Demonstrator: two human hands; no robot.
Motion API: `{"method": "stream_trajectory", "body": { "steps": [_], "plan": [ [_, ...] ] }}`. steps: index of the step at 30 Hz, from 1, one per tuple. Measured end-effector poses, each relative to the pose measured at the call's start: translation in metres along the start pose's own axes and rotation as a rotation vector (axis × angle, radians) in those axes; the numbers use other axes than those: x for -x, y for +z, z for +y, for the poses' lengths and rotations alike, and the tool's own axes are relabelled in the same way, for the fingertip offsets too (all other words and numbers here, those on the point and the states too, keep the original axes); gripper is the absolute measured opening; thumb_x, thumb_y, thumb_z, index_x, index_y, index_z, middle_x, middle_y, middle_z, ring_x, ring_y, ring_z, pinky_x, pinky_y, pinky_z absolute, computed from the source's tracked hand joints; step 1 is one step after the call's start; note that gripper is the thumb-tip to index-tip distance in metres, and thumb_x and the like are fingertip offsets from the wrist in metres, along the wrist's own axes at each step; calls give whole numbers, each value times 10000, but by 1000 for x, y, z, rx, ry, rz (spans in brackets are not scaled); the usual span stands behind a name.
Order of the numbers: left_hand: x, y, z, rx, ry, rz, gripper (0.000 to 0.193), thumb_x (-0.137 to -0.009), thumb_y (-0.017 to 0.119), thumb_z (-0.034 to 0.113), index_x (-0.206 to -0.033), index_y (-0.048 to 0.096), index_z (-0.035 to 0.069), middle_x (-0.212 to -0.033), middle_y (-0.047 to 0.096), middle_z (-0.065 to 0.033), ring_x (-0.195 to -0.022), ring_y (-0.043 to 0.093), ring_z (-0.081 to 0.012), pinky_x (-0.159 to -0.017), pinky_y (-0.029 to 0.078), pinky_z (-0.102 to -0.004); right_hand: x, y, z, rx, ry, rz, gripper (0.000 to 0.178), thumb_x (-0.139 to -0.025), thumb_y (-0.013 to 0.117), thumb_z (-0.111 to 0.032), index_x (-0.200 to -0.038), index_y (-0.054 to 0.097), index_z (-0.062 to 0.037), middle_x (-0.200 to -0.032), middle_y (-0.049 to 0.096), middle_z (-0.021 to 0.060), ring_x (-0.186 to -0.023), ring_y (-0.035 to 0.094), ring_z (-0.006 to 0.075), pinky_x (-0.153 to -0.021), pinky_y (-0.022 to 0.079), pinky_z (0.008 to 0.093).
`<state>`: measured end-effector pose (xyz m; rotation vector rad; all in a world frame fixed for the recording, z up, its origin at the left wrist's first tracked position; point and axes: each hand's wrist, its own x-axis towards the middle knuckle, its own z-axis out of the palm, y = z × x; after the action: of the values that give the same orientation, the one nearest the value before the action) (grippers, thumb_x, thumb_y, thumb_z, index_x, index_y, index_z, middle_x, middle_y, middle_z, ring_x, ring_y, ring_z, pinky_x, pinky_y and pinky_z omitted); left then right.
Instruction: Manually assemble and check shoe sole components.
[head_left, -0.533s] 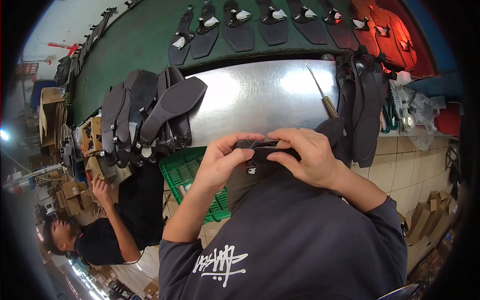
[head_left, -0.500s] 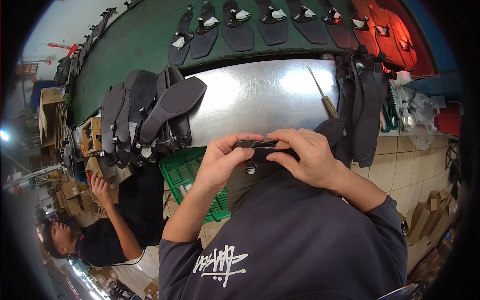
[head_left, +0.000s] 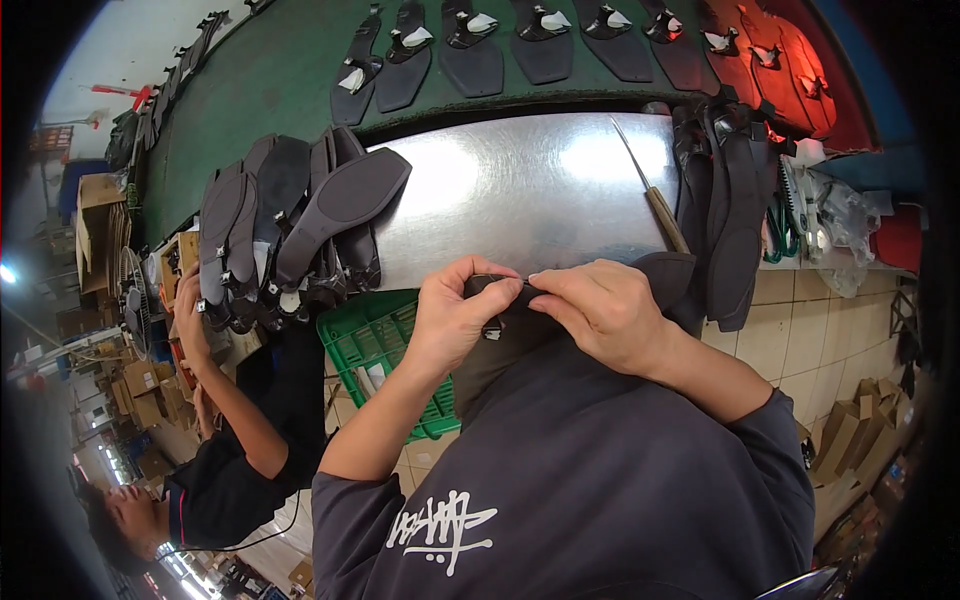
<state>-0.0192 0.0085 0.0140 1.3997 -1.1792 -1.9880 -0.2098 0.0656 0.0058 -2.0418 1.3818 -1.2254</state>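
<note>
A dark sandal [head_left: 667, 280] is pinched between my two hands in front of my body, at the near edge of a metal worktop. My left hand [head_left: 450, 312] grips its left part, thumb on top, and a small buckle-like piece hangs just below. My right hand [head_left: 618, 318] pinches its edge close to the left thumb, fingertips nearly meeting. The sole's rounded end sticks out past the right knuckles. What lies right between the fingertips is too small to make out. An awl-like tool [head_left: 660, 210] with a wooden handle rests on the worktop beyond my right hand.
Sandals pile up left [head_left: 345, 190] and right [head_left: 735, 230] on the metal worktop [head_left: 480, 210]. Others stand in a row [head_left: 470, 60] on the green bench. A green crate [head_left: 365, 330] sits below left. A co-worker [head_left: 215, 440] reaches toward the left pile.
My right fingertips have moved left, up against my left thumb, and the gap along the sandal's edge has narrowed. The co-worker's arm has stretched forward to the bench.
</note>
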Motion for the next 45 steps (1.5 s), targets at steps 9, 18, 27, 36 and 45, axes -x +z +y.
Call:
{"method": "stream_trajectory", "body": {
  "steps": [9, 18, 27, 36, 45],
  "plan": [
    [18, 8, 7, -135, 334, 42, 82, -831, 681, 53, -883, 631, 14, -749, 609, 36, -684, 513, -18, -601, 405, -180, -26, -20, 0, -616, 543, -308, 153, -792, 710, -103, -887, 626, -17, -734, 636, 128, -662, 644, 269, -605, 491, 341],
    [5, -35, -14, 501, 196, 507, 285, -912, 586, 190, -1143, 573, 23, -1013, 630, -59, -809, 637, -151, -535, 475, -223, -47, -51, 38, 302, -13, 381, 383, -761, 706, -75, -1127, 609, -16, -1015, 589, 162, -868, 581, 342, -777, 477, 396],
    [-12, -26, -42, 1115, -266, 115, 334, -957, 477, 205, -1247, 477, 39, -1266, 560, -173, -1153, 587, -282, -744, 588, -293, 0, -29, 75, 156, 428, 115, 308, -828, 544, 53, -1120, 632, 12, -841, 549, 133, -745, 543, 257, -682, 439, 327],
    [-20, 6, -37, 1215, -388, 170, 221, -854, 700, 336, -982, 622, 173, -934, 657, 2, -834, 627, -155, -467, 388, -195, 12, 11, -5, -778, 737, -308, 508, -913, 490, -3, -1411, 436, -86, -606, 545, 23, -543, 483, 71, -568, 429, 223],
    [-8, 22, -41, 1306, -393, -34, 224, -861, 672, 410, -873, 646, 188, -779, 638, 50, -641, 542, -84, -413, 311, -203, 21, 21, 8, -496, 342, -144, 405, -900, 540, 6, -1304, 521, -10, -683, 594, 81, -583, 545, 103, -563, 456, 250]
  ]
}}
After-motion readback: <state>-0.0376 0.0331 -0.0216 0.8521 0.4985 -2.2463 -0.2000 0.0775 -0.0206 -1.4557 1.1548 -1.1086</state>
